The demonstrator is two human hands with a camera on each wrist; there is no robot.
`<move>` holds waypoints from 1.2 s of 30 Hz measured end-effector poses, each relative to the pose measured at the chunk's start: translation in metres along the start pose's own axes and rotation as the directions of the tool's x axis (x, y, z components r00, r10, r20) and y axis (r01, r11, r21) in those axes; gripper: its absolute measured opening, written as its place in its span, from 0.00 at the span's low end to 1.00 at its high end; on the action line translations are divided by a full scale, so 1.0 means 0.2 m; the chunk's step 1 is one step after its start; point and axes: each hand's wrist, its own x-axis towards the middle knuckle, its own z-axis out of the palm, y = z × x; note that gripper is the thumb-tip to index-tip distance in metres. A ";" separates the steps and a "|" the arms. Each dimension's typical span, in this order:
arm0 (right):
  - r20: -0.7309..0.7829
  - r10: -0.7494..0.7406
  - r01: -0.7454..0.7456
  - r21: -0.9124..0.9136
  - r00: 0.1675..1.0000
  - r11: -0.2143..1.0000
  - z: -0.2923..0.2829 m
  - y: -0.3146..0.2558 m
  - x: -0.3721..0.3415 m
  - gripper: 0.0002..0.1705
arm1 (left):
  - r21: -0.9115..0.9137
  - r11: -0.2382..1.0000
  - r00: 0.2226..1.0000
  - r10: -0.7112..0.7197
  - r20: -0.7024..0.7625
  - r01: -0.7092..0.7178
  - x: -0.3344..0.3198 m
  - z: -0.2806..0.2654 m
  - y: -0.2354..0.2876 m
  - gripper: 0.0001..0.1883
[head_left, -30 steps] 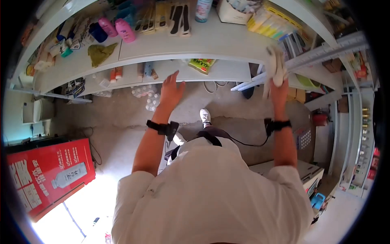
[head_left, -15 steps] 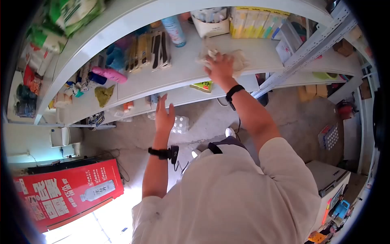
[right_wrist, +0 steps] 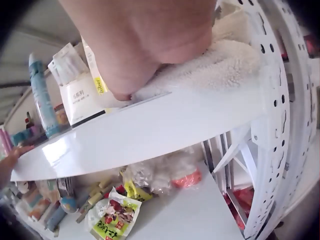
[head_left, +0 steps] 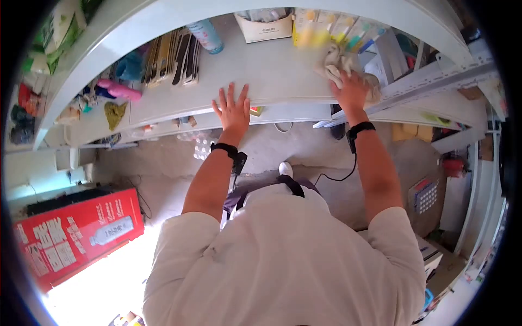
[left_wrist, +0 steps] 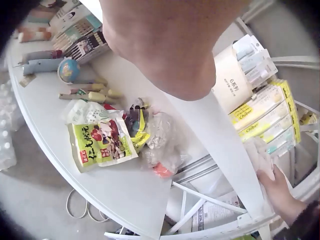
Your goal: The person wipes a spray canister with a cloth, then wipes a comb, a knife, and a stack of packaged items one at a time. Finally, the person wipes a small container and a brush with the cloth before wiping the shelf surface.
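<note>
In the head view the right hand (head_left: 352, 93) lies with fingers extended on a pale, fluffy cloth (head_left: 333, 61), pressing it on the upper shelf's right end by the upright. The right wrist view shows the cloth (right_wrist: 220, 67) bunched beneath that hand (right_wrist: 145, 45). The left hand (head_left: 234, 111), fingers spread, rests on the front edge of the white shelf (head_left: 272, 81) and holds nothing. The left wrist view has the right hand (left_wrist: 280, 195) at the cloth, beside yellow boxes (left_wrist: 265, 105).
On the upper shelf stand a white box (head_left: 266, 28), a blue spray can (head_left: 206, 37), packaged dark tools (head_left: 186, 60) and a pink bottle (head_left: 118, 89). A green snack bag (left_wrist: 102, 142) lies on the lower shelf. A perforated metal upright (right_wrist: 275, 100) bounds the right end.
The right hand has brought the cloth onto the shelf and slid it rightward to the upright. The left hand has moved from in front of the shelf onto its edge.
</note>
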 end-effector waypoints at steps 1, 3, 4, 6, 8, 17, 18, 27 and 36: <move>-0.003 0.044 -0.044 -0.013 0.999 0.999 -0.02 -0.02 0.00 0.27 | -0.012 1.000 1.000 -0.008 0.017 0.008 0.00 -0.01 0.00 0.23; 0.008 0.070 -0.070 -0.022 0.997 0.997 -0.05 -0.11 -0.02 0.28 | -0.016 1.000 1.000 -0.012 0.027 0.013 0.00 -0.01 -0.03 0.23; 0.023 0.049 -0.048 -0.020 0.999 0.999 -0.07 -0.20 -0.04 0.28 | -0.011 1.000 1.000 -0.013 0.019 0.013 0.00 -0.01 -0.02 0.24; 0.020 -0.090 0.089 0.041 0.996 0.995 -0.09 -0.39 -0.04 0.28 | 0.010 1.000 1.000 -0.017 -0.014 0.017 0.00 0.00 -0.01 0.24; -0.021 -0.299 0.299 0.154 0.954 0.942 -0.09 -0.60 -0.05 0.29 | 0.019 1.000 0.999 -0.008 -0.031 0.009 -0.01 -0.01 -0.01 0.25; -0.121 -0.540 0.550 0.285 0.833 0.785 -0.13 -1.15 -0.07 0.34 | -0.164 0.984 0.982 -0.045 0.185 0.076 -0.32 -0.15 -0.13 0.35; -0.145 -0.556 0.572 0.294 0.818 0.766 -0.14 -1.15 -0.06 0.35 | -0.326 0.942 0.982 -0.021 0.187 0.082 -0.34 -0.15 -0.19 0.35; 0.004 -0.442 0.422 0.284 0.897 0.861 -0.14 -1.12 -0.12 0.33 | -0.677 0.538 0.861 -0.241 0.448 0.502 -0.76 0.06 -0.82 0.30; 0.136 -0.195 0.030 0.744 0.971 0.667 -0.17 -1.66 -0.74 0.40 | -0.710 0.373 0.794 -0.151 0.588 0.597 -1.35 -0.55 -1.75 0.39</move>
